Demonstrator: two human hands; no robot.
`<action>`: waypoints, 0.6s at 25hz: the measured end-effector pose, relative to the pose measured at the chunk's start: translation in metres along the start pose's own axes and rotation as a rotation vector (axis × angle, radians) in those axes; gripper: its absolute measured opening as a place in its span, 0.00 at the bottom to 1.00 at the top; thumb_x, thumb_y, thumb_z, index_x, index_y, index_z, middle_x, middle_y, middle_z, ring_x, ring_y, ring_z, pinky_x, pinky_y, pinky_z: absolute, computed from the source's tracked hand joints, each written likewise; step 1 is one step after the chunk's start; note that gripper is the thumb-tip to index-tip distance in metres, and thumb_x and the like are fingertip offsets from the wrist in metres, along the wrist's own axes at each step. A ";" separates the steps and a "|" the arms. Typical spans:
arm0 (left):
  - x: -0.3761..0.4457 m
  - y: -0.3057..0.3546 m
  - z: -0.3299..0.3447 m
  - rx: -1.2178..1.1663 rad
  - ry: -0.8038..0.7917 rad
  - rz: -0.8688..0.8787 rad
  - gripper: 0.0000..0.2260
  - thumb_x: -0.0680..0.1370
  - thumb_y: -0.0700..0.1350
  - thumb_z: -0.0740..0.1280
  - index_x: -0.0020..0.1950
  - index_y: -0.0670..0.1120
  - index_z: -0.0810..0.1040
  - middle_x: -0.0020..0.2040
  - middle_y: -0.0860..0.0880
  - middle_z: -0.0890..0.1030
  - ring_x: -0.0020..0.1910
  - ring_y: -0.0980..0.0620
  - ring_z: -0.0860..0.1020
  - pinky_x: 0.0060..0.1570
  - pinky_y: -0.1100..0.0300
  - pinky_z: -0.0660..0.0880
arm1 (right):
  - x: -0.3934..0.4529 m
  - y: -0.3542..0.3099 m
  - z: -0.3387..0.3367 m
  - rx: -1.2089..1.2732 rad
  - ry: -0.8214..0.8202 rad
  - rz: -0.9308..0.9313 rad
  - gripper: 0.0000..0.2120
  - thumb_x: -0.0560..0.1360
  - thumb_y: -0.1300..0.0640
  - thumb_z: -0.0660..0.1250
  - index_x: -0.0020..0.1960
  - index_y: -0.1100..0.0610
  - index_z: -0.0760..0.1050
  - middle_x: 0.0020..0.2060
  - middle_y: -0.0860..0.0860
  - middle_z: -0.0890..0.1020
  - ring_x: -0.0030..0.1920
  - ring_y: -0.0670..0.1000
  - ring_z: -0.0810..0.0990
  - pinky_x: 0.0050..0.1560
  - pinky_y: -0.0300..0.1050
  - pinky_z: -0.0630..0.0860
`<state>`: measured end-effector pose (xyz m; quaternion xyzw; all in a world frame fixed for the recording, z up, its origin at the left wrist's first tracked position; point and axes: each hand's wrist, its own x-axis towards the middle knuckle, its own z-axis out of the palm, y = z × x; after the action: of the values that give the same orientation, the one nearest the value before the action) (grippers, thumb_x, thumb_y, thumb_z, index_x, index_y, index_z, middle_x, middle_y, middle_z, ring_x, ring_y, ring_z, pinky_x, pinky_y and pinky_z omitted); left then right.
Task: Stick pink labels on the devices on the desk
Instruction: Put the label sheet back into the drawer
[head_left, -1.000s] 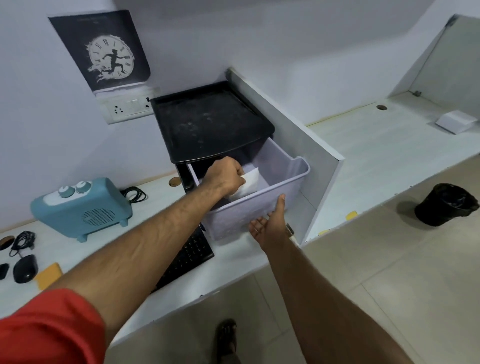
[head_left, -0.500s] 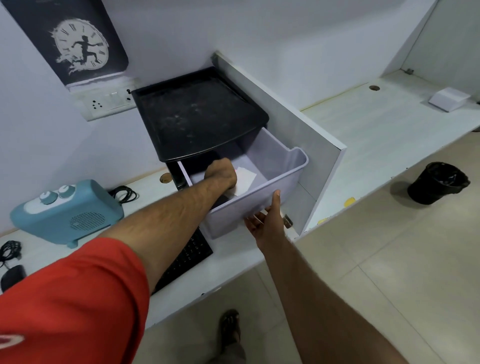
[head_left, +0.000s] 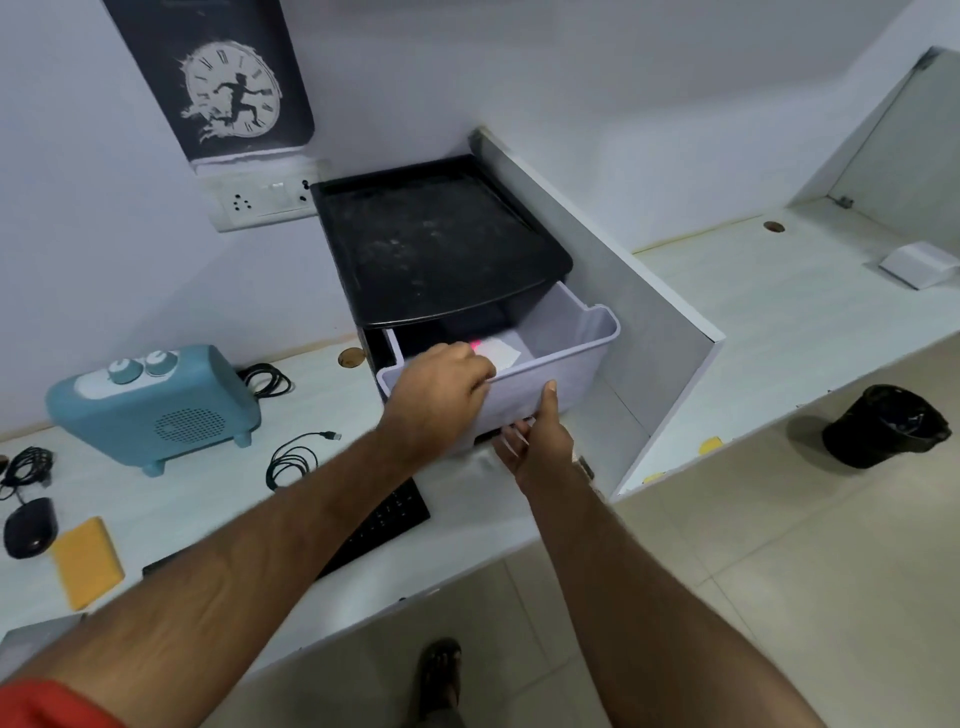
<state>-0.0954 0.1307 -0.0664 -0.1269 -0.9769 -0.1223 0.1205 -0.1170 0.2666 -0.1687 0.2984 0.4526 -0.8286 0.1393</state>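
Note:
A pale lilac drawer stands pulled out of a black drawer unit on the white desk. My left hand reaches over the drawer's front rim, its fingers closed on a white label sheet whose pink edge shows beside my knuckles. My right hand grips the drawer front from below, thumb up against its face. On the desk to the left are a blue heater-like device, a black mouse, a yellow power bank and a black keyboard, partly under my left arm.
Coiled black cables lie beside the blue device. A white partition rises right of the drawer unit. A small white box sits on the neighbouring desk, and a black bin stands on the tiled floor.
My left hand has drawn back from deep in the drawer to its front rim, bringing the white sheet up; a pink edge now shows. My right hand stays on the drawer front.

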 end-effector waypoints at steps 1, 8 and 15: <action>-0.002 -0.010 0.001 0.110 0.052 0.030 0.08 0.79 0.45 0.64 0.52 0.45 0.82 0.46 0.47 0.80 0.45 0.49 0.75 0.42 0.55 0.73 | 0.004 -0.002 0.007 -0.015 0.011 -0.006 0.29 0.75 0.33 0.66 0.56 0.59 0.78 0.49 0.56 0.85 0.49 0.56 0.86 0.50 0.51 0.84; 0.019 -0.068 0.007 0.081 0.254 -0.088 0.04 0.76 0.39 0.69 0.41 0.43 0.79 0.36 0.45 0.80 0.33 0.48 0.76 0.34 0.59 0.70 | 0.032 -0.028 0.076 0.018 0.118 -0.108 0.10 0.81 0.50 0.67 0.51 0.57 0.72 0.35 0.51 0.74 0.26 0.47 0.74 0.29 0.40 0.74; 0.028 -0.079 0.000 0.240 0.166 0.015 0.05 0.71 0.39 0.74 0.38 0.41 0.80 0.32 0.45 0.79 0.30 0.49 0.74 0.29 0.61 0.71 | 0.042 -0.027 0.108 0.091 0.146 -0.038 0.10 0.83 0.57 0.59 0.61 0.56 0.76 0.48 0.55 0.81 0.37 0.52 0.81 0.43 0.44 0.81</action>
<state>-0.1439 0.0625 -0.0750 -0.1082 -0.9703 -0.0136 0.2160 -0.2026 0.1932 -0.1326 0.3555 0.4289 -0.8269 0.0765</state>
